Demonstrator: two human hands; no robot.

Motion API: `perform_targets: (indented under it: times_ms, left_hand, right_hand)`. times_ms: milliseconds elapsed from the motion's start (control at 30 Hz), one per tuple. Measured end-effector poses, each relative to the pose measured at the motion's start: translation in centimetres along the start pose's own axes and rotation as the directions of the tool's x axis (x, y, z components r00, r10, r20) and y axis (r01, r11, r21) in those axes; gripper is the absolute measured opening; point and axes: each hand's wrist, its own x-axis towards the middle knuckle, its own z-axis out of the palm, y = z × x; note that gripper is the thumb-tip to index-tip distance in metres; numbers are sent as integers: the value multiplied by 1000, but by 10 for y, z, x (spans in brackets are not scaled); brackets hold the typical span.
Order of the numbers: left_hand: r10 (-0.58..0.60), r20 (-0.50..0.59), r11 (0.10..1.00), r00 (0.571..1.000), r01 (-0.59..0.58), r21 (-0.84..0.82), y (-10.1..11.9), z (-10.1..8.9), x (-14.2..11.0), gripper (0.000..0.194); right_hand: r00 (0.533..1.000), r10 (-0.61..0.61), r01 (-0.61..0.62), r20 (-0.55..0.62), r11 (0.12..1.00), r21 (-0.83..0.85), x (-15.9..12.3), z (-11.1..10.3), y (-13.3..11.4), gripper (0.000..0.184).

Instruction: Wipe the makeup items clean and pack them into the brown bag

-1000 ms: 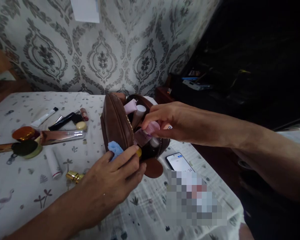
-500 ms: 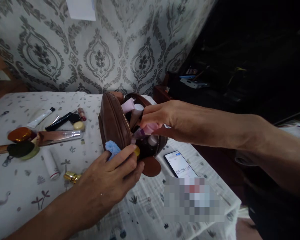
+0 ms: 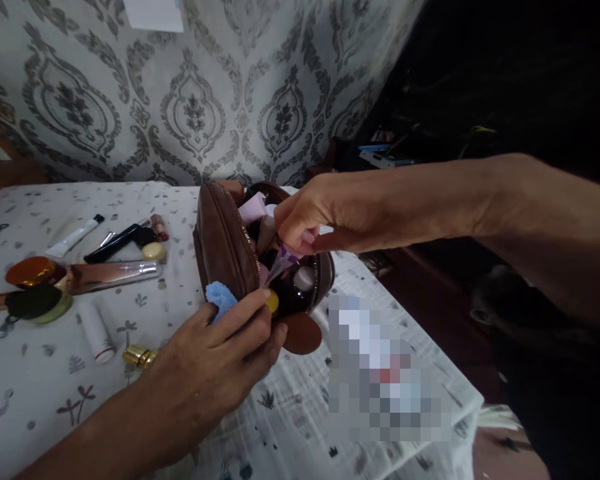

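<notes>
The purple tube [image 3: 283,259] is at the unzipped mouth of the brown bag [image 3: 226,233], tilted, its lower end pointing down towards the near rim. The fingers of the right hand [image 3: 314,212] are clamped on its pinkish upper end. It looks light, with thin and probably flexible walls; how full it is I cannot tell. The smooth surface could slip in a loose pinch, so that firmer end seems the better hold — squeezing the middle might make it give.

The left hand [image 3: 224,350] has a blue cloth [image 3: 221,299] caught between its fingers, soft and easily bunched, while the fingertips rest by the bag's near rim, close to a yellow lid [image 3: 273,302]. The bag seems pliable — its zipped edge is best steadied there. Beside the tube, a pale pink tube [image 3: 253,208] leans out, likely light and squeezable too.
</notes>
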Motion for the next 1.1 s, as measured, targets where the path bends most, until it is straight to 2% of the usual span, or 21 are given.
perform_targets:
  times_ms: [33,67,100,200,467,633,733,833,900,1033,1100]
  left_hand:
    - [3,5,1000,1000,-3,0,0,-1,0,39]
    - [5,8,1000,1000,-5,2,0,-1,0,39]
    - [4,14,1000,1000,-4,4,-1,-2,1,40]
    - [-3,14,1000,1000,3,7,-1,-2,2,39]
    - [-9,6,1000,1000,9,3,1,-1,2,36]
    - [-12,13,1000,1000,12,6,1,-1,2,36]
    - [-4,28,1000,1000,4,12,0,-2,1,36]
    - [1,55,1000,999,-2,25,0,-2,0,36]
    - [5,62,1000,998,-6,21,-1,-2,0,38]
    - [-1,34,1000,999,1,11,0,-2,0,38]
    - [-5,27,1000,1000,5,9,0,-1,0,39]
  right_hand:
    - [978,-135,133,158,991,19,1,-3,0,36]
    - [933,-243,239,264,970,47,1,-6,-1,36]
    - [899,-303,299,317,952,62,1,-8,-1,36]
    - [914,-288,289,286,956,39,2,-10,-1,35]
    - [905,-259,258,337,965,47,9,-11,13,24]
    - [913,-221,241,343,970,-18,13,-11,7,16]
    - [915,-172,189,365,982,-11,18,-13,7,10]
    - [903,-131,125,410,991,41,25,-18,13,18]
    - [895,-152,128,419,988,85,28,-20,15,21]
    - [868,-201,165,455,979,119,28,-11,13,13]
    - [953,-57,38,297,997,69,25,2,13,13]
